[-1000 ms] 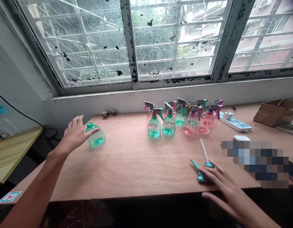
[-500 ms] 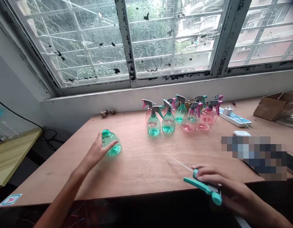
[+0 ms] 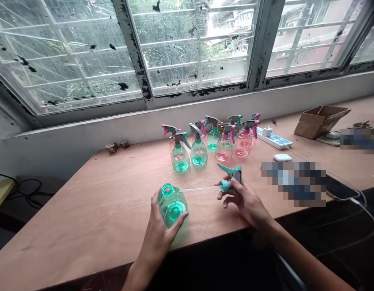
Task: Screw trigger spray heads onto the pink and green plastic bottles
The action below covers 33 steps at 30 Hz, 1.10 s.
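Observation:
My left hand (image 3: 161, 220) is wrapped round a clear green bottle (image 3: 174, 206) near the table's front edge. Its neck is uncapped and it tilts a little. In my right hand (image 3: 243, 198) is a grey and teal spray head (image 3: 233, 176), gripped at the body and collar, with the teal lever pointing up and left. A thin clear dip tube (image 3: 201, 188) runs from the collar leftward. Its tip ends by the bottle's shoulder, outside the neck as far as I can see.
Several green spray bottles (image 3: 180, 157) and pink spray bottles (image 3: 225, 149) stand together at the back. Right of them lie a power strip (image 3: 276, 139), a white earphone case (image 3: 282, 157), a cardboard box (image 3: 317, 123) and a phone (image 3: 341, 188) with its cable.
My left hand has brought the green bottle rightward and nearer. My right hand has raised the spray head and turned it, so its tube now points at the bottle. The view has swung right.

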{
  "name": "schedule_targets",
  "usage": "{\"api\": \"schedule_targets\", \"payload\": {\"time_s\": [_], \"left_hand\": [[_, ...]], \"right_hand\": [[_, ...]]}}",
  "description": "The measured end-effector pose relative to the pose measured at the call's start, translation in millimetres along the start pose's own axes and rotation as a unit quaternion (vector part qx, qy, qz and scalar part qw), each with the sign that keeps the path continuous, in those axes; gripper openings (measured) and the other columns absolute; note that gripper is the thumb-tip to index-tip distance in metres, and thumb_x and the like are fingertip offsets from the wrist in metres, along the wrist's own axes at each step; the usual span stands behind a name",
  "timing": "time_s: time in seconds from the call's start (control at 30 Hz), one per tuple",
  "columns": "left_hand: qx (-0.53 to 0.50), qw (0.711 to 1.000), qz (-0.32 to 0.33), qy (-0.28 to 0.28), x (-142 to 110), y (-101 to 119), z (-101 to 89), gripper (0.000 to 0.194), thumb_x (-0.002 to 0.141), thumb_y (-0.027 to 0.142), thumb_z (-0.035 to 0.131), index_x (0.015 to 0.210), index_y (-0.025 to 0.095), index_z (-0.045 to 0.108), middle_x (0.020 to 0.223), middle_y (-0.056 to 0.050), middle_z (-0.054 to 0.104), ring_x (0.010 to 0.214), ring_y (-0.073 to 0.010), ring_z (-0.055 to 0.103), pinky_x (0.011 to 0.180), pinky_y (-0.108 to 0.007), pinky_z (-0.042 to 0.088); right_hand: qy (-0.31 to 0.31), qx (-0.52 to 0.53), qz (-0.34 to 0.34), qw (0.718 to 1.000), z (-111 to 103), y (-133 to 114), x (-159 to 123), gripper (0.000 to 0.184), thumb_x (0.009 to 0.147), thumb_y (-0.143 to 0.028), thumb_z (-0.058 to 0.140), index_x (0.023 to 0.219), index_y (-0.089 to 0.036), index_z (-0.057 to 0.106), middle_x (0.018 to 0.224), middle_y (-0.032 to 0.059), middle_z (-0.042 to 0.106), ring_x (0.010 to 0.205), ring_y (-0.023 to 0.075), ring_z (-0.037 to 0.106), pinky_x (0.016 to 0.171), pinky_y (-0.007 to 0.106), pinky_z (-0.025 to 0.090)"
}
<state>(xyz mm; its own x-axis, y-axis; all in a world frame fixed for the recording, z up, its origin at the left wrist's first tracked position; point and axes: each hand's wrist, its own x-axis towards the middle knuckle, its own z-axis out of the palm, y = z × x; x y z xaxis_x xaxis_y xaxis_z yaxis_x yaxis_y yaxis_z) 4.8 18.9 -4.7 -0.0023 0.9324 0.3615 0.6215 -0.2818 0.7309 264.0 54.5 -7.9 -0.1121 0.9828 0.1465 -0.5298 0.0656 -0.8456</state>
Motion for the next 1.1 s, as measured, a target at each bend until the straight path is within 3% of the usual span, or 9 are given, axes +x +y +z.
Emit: {"api": "schedule_targets", "payload": {"time_s": [0.17, 0.4, 0.57, 0.67, 0.77, 0.9, 1.1], "left_hand": [[-0.015, 0.998, -0.030, -0.060, 4.9, -4.4, -6.5, 0.080, 0.083, 0.047, 0.072, 0.143, 0.028, 0.023, 0.146, -0.016, 0.043, 0.139, -0.0360, 0.044, 0.115, -0.057, 0.033], [-0.058, 0.994, -0.058, -0.068, 3.9, -12.0, -2.3, 0.082, 0.074, 0.042, 0.078, 0.136, 0.025, 0.027, 0.141, -0.017, 0.047, 0.133, -0.0375, 0.050, 0.111, -0.056, 0.039], [-0.137, 0.985, -0.065, -0.083, 0.9, -7.5, -4.2, 0.080, 0.069, 0.040, 0.083, 0.132, 0.028, 0.036, 0.134, -0.012, 0.056, 0.128, -0.0360, 0.055, 0.111, -0.056, 0.040], [-0.118, 0.987, -0.059, -0.091, 1.5, 1.1, -12.6, 0.075, 0.074, 0.042, 0.080, 0.136, 0.031, 0.039, 0.137, -0.010, 0.053, 0.130, -0.0354, 0.051, 0.112, -0.055, 0.038], [-0.144, 0.985, -0.087, -0.048, 1.0, 6.4, -20.2, 0.074, 0.079, 0.047, 0.075, 0.141, 0.032, 0.038, 0.142, -0.009, 0.049, 0.134, -0.0355, 0.048, 0.112, -0.051, 0.039], [-0.200, 0.973, -0.114, -0.002, -2.1, 2.6, -23.4, 0.068, 0.080, 0.056, 0.070, 0.136, 0.028, 0.045, 0.135, -0.009, 0.057, 0.124, -0.0346, 0.056, 0.100, -0.043, 0.049], [-0.307, 0.936, -0.149, 0.091, -2.3, 0.6, -19.7, 0.059, 0.088, 0.063, 0.053, 0.132, 0.023, 0.054, 0.132, -0.008, 0.062, 0.128, -0.0331, 0.052, 0.105, -0.044, 0.044]], "right_hand": [[0.046, 0.040, 0.063, 0.996, -4.3, 4.1, 6.8, 0.032, 0.092, -0.050, 0.064, 0.102, -0.020, 0.060, 0.080, 0.0017, 0.068, 0.062, 0.0159, 0.066, 0.047, 0.023, 0.051], [0.054, 0.006, 0.035, 0.998, -8.9, 8.6, 5.2, 0.041, 0.081, -0.037, 0.080, 0.111, -0.020, 0.056, 0.083, -0.0010, 0.065, 0.058, 0.0123, 0.063, 0.045, 0.020, 0.048], [0.041, 0.016, 0.038, 0.998, -12.8, 11.3, 4.9, 0.035, 0.086, -0.042, 0.074, 0.107, -0.017, 0.059, 0.072, -0.0004, 0.067, 0.038, 0.0052, 0.051, 0.036, 0.015, 0.035], [0.054, 0.032, 0.029, 0.998, -12.8, 8.5, 4.8, 0.034, 0.087, -0.044, 0.073, 0.105, -0.018, 0.059, 0.072, -0.0012, 0.067, 0.040, 0.0048, 0.051, 0.039, 0.015, 0.038], [0.062, 0.036, 0.031, 0.997, -12.0, 6.3, 5.7, 0.032, 0.087, -0.044, 0.073, 0.102, -0.019, 0.059, 0.073, -0.0013, 0.066, 0.042, 0.0049, 0.051, 0.040, 0.015, 0.040], [0.070, 0.044, 0.024, 0.996, -13.3, 6.8, 6.6, 0.032, 0.087, -0.046, 0.072, 0.102, -0.021, 0.059, 0.073, -0.0025, 0.065, 0.044, 0.0050, 0.051, 0.040, 0.014, 0.040], [0.094, 0.052, 0.010, 0.994, -13.5, 6.0, 6.6, 0.029, 0.086, -0.043, 0.074, 0.097, -0.021, 0.059, 0.074, -0.0030, 0.063, 0.044, 0.0044, 0.048, 0.038, 0.013, 0.038]]}}
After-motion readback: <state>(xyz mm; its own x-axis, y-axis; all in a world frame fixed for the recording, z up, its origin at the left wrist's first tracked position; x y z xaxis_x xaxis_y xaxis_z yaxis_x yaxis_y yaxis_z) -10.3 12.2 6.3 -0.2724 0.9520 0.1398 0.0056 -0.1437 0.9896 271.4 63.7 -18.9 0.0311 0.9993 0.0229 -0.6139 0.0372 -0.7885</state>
